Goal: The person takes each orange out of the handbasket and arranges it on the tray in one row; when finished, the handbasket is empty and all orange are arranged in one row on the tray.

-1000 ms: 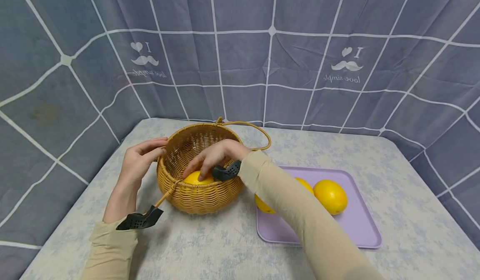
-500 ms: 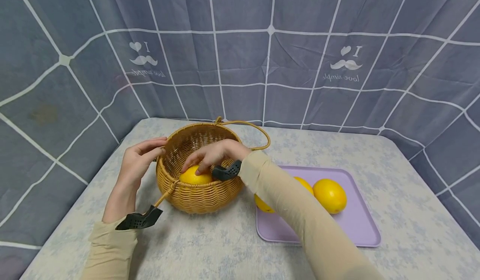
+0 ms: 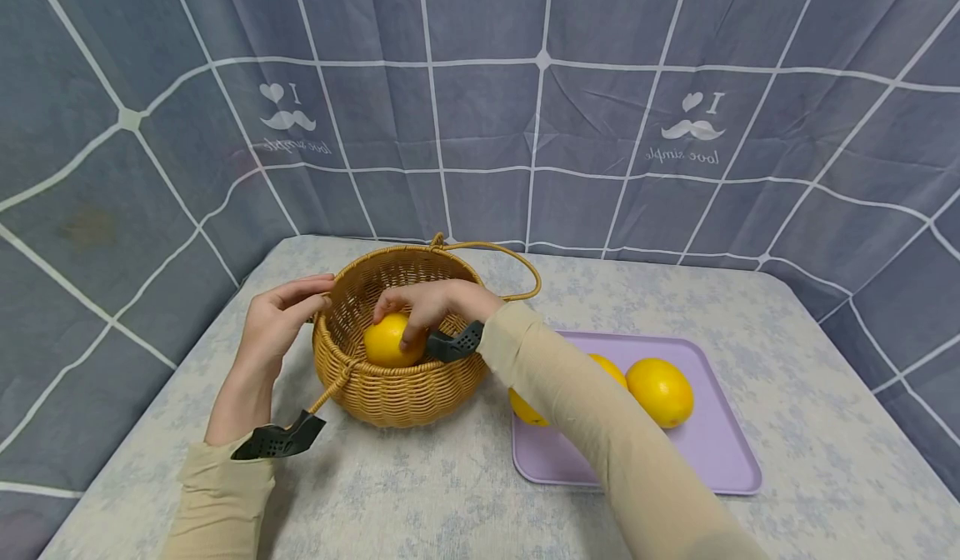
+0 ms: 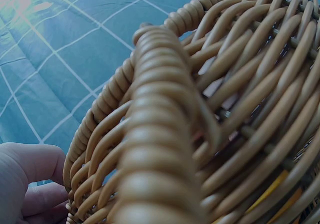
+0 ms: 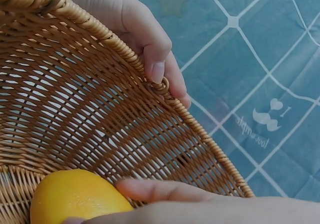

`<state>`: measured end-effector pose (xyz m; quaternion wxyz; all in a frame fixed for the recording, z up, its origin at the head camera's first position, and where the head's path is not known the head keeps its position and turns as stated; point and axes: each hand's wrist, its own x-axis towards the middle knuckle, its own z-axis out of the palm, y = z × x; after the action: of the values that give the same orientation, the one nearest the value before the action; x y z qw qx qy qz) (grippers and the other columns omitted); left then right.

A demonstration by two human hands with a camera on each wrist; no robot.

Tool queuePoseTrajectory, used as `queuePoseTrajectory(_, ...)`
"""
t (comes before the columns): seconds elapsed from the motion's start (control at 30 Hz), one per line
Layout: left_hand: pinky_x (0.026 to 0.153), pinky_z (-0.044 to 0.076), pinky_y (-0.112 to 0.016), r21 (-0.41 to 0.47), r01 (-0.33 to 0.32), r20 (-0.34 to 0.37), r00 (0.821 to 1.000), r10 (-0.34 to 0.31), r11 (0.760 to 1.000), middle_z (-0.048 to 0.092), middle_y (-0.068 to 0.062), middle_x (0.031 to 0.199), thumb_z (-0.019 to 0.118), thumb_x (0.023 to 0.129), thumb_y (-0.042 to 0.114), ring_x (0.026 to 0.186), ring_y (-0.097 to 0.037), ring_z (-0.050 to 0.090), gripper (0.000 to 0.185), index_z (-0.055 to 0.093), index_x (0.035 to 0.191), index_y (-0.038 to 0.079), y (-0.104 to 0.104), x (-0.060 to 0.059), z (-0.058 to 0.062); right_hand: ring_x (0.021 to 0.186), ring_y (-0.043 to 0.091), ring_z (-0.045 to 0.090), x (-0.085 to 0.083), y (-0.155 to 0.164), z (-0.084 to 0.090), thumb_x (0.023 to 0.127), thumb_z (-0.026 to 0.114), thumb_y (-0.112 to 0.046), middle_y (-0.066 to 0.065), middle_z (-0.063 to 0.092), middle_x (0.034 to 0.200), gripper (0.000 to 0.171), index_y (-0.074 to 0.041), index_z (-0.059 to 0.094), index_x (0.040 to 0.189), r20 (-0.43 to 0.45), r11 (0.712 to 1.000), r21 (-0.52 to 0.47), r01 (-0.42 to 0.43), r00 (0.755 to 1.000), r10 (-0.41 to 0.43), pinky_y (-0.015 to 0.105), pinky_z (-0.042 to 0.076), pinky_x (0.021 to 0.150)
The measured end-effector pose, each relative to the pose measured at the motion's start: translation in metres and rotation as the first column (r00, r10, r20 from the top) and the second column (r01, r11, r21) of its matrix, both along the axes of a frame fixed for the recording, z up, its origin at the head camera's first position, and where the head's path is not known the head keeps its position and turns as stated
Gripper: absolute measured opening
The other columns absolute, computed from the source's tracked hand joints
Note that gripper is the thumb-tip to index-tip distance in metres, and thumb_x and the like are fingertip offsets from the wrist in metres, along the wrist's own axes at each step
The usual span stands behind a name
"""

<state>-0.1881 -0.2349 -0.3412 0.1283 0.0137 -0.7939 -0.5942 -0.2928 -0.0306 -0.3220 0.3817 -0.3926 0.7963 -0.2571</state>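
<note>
My right hand [image 3: 429,308] reaches into a round wicker basket [image 3: 397,397]. Its thumb and fingers grip an oval yellow citrus fruit [image 3: 392,343], raised to about the height of the near rim. From the right wrist view, the citrus fruit [image 5: 75,196] shows inside the woven wall, with my fingers along its side. My left hand [image 3: 277,322] pinches the basket's left rim, the thumb inside and fingers outside, as the right wrist view shows of the left hand [image 5: 135,31]. A blurred wrapped handle [image 4: 157,114] crosses the left wrist view.
A lilac tray [image 3: 716,460] lies on the table right of the basket, bearing a yellow fruit [image 3: 660,392] and more yellow fruit [image 3: 528,410] partly hidden behind my right sleeve. A second handle loop [image 3: 517,264] sticks out at the basket's back right. A grey checked curtain [image 3: 480,118] surrounds the table.
The citrus fruit has come up higher inside the basket, and my right fingers have risen with it. My left hand and the basket have stayed put.
</note>
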Motion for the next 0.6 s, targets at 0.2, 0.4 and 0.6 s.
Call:
queuePoseTrajectory(0.2,0.074,0.047,-0.018,0.041,-0.008,-0.015,1.000,0.009,0.999,0.060,0.004,0.118,0.064,0.090,0.024,0.095,-0.007,0.057,0.033,0.067,0.114,0.002,0.0007,0.0008,-0.0015,0.116,0.016,0.043,0.0005,-0.0003,0.0007,0.082,0.071,-0.009,0.007,0.037,0.142,0.063,-0.020,0.043,0.137,-0.072,0.996,0.083,-0.024,0.997,0.030,0.025,0.041,0.089)
queuePoseTrajectory(0.4,0.074,0.048,-0.016,0.002,-0.003,0.001,1.000,0.003,1.000,0.058,0.011,0.114,0.062,0.092,0.021,0.094,-0.005,0.057,0.037,0.062,0.119,-0.004,0.0012,0.0008,0.0000,0.122,0.015,0.038,0.0013,-0.0007,0.0028,0.085,0.068,-0.020,0.004,0.034,0.146,0.072,-0.021,0.032,0.148,-0.154,0.974,0.189,-0.123,0.976,0.154,0.026,0.033,0.097)
queuePoseTrajectory(0.6,0.074,0.047,-0.015,-0.003,-0.002,0.015,1.000,0.002,1.000,0.057,0.012,0.115,0.061,0.092,0.021,0.097,-0.004,0.055,0.038,0.061,0.121,-0.004,0.0009,0.0019,-0.0010,0.114,0.014,0.043,0.0056,-0.0005,0.0044,0.085,0.070,-0.018,0.005,0.039,0.139,0.069,-0.020,0.035,0.144,-0.175,0.981,0.161,-0.106,0.975,0.135,0.024,0.038,0.090)
